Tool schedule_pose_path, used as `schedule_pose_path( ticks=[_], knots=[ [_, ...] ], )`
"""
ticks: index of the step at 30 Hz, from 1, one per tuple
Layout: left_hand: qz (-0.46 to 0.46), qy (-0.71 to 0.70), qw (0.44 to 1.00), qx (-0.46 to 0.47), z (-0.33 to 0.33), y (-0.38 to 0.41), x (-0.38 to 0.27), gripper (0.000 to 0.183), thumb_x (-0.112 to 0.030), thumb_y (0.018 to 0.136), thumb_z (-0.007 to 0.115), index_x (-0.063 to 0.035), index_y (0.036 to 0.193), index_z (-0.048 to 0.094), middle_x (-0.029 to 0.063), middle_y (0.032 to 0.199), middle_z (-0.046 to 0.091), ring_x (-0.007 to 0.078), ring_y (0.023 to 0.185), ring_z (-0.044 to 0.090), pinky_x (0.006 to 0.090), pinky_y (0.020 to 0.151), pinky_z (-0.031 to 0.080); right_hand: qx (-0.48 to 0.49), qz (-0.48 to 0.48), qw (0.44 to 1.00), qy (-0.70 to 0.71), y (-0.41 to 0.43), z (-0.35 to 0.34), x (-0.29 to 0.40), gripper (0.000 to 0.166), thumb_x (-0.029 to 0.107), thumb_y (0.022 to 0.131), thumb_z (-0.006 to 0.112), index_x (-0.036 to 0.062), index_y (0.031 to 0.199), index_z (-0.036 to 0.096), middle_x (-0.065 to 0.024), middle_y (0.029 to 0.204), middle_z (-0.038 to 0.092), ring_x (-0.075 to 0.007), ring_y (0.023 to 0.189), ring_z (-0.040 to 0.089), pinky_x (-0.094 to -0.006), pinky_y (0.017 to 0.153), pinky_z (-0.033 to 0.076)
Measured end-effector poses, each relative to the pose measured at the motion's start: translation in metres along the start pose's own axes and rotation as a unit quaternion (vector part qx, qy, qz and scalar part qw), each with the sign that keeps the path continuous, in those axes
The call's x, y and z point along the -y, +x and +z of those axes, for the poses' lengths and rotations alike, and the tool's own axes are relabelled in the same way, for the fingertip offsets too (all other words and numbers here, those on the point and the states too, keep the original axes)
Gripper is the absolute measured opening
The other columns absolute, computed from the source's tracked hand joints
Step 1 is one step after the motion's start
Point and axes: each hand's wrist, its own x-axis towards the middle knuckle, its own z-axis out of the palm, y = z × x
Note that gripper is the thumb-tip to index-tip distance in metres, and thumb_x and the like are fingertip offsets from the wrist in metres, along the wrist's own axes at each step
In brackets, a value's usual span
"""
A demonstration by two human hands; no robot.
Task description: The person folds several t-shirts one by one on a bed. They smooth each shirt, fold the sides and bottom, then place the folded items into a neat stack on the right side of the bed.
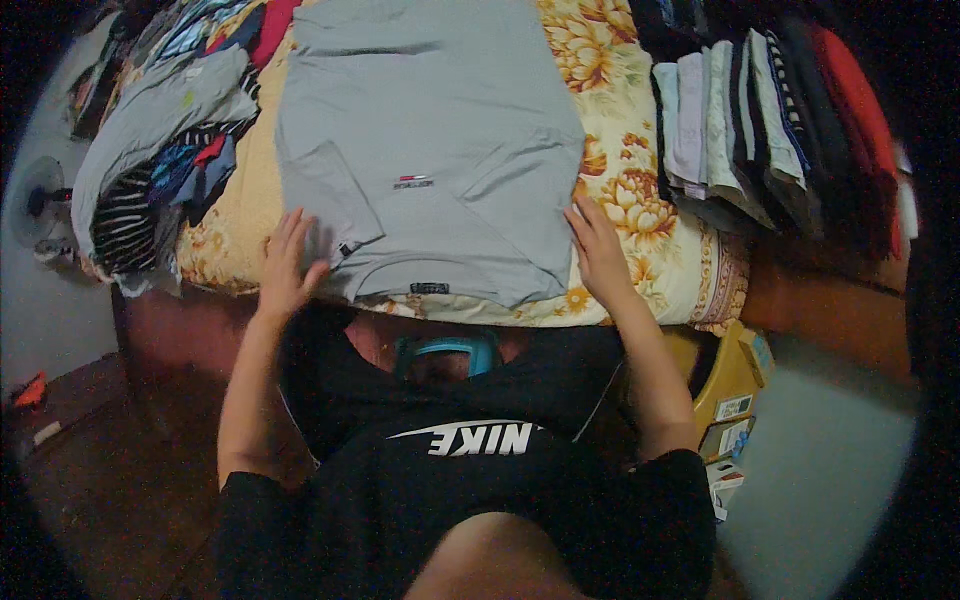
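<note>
A grey T-shirt (pixel 435 112) lies spread on a bed with a floral cover (pixel 645 262), its collar towards me and a small chest logo facing up. The sleeve on the left is folded inward over the shirt's front; creases cross the side on the right. My left hand (pixel 289 259) rests at the shirt's left edge beside that folded sleeve, fingers apart. At the opposite edge, near the shoulder, my right hand (pixel 596 244) touches or nearly touches the fabric, with its fingers extended. Neither hand grips the cloth visibly.
A loose heap of clothes (pixel 165 127) lies on the bed's left. Folded garments (pixel 727 120) stand in a row at the right. A yellow container (pixel 731 375) is beside the bed at lower right, a teal plastic object (pixel 480 356) below its front edge, and a fan (pixel 37 199) at far left.
</note>
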Motion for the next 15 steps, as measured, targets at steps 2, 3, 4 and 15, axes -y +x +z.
schedule_pose_path(
  ticks=[2, 3, 4, 15],
  knots=[
    [0.011, 0.077, 0.986, 0.145, -0.012, -0.028, 0.024, 0.072, -0.028, 0.068, 0.064, -0.0129, 0.130, 0.030, 0.0079, 0.137, 0.027, 0.0305, 0.125, 0.026, 0.0501, 0.096, 0.024, 0.050, -0.049, 0.995, -0.077, -0.013, -0.002, 0.006, 0.054, -0.005, 0.066, 0.050, 0.0068, 0.118, 0.043, -0.0131, 0.130, 0.034, -0.0321, 0.122, 0.031, -0.0466, 0.098, 0.027],
    [0.022, 0.111, 0.969, 0.220, -0.014, -0.039, 0.030, 0.078, -0.029, 0.067, 0.065, -0.0140, 0.132, 0.027, 0.0067, 0.139, 0.024, 0.0295, 0.127, 0.022, 0.0512, 0.098, 0.021, 0.062, -0.063, 0.992, -0.088, -0.014, -0.001, 0.006, 0.055, -0.004, 0.065, 0.051, 0.0073, 0.119, 0.043, -0.0122, 0.131, 0.034, -0.0317, 0.122, 0.031, -0.0472, 0.098, 0.027],
    [0.028, 0.145, 0.964, 0.219, -0.002, -0.042, 0.038, 0.075, -0.028, 0.070, 0.061, -0.0167, 0.134, 0.023, 0.0050, 0.140, 0.023, 0.0271, 0.128, 0.021, 0.0487, 0.101, 0.018, 0.076, -0.082, 0.989, -0.096, -0.010, 0.002, 0.005, 0.057, -0.004, 0.064, 0.051, 0.0078, 0.119, 0.043, -0.0113, 0.132, 0.033, -0.0312, 0.123, 0.031, -0.0479, 0.098, 0.027],
    [0.281, 0.077, 0.951, 0.103, 0.013, -0.016, 0.070, 0.050, -0.014, 0.080, 0.039, -0.0113, 0.129, 0.032, 0.0066, 0.135, 0.032, 0.0230, 0.126, 0.027, 0.0400, 0.103, 0.023, 0.057, -0.165, 0.968, -0.177, 0.020, 0.017, 0.016, 0.048, 0.000, 0.072, 0.045, 0.0073, 0.119, 0.044, -0.0115, 0.127, 0.043, -0.0280, 0.119, 0.039, -0.0465, 0.097, 0.027]
  ],
)
